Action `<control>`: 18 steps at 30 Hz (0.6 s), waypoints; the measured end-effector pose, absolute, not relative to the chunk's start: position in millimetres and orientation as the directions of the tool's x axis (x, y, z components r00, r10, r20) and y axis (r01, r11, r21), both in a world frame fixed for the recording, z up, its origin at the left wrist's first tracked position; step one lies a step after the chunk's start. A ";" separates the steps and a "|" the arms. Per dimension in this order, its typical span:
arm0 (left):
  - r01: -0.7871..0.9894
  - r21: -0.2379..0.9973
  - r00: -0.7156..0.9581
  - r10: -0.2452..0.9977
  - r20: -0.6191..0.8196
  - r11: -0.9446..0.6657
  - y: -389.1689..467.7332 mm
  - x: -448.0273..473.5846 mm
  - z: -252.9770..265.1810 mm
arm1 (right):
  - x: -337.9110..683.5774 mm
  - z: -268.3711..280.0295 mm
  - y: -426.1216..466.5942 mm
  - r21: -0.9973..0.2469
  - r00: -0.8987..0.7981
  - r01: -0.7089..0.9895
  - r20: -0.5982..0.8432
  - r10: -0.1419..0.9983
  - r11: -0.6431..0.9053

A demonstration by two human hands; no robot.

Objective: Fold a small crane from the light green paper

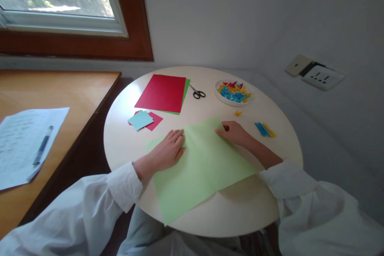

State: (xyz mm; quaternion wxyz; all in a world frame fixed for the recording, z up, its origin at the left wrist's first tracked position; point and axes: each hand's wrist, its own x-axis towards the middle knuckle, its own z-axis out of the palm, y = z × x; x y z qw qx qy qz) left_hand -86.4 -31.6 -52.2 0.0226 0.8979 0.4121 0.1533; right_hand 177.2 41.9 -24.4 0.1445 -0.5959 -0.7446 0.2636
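Observation:
A large sheet of light green paper (198, 168) lies on the round white table, with a soft crease down its middle. Its right part is lifted off the tabletop, and the near left corner reaches over the table's edge. My left hand (169, 148) rests flat on the left part of the sheet, fingers stretched out. At the far right corner my right hand (235, 132) pinches the paper between thumb and fingers.
Beyond the sheet lie red paper (163, 92) over green paper, black-handled scissors (198, 93) and small paper squares (140, 120). A white dish (229, 102) holds folded paper pieces; blue and yellow strips (265, 129) lie at right. A wooden desk (90, 88) stands left.

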 end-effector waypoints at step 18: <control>0.718 0.237 0.613 0.756 0.230 -0.655 -33.5 -88.9 -48.2 | 174.6 -33.4 51.5 -0.420 -0.140 0.897 0.025 0.990 0.137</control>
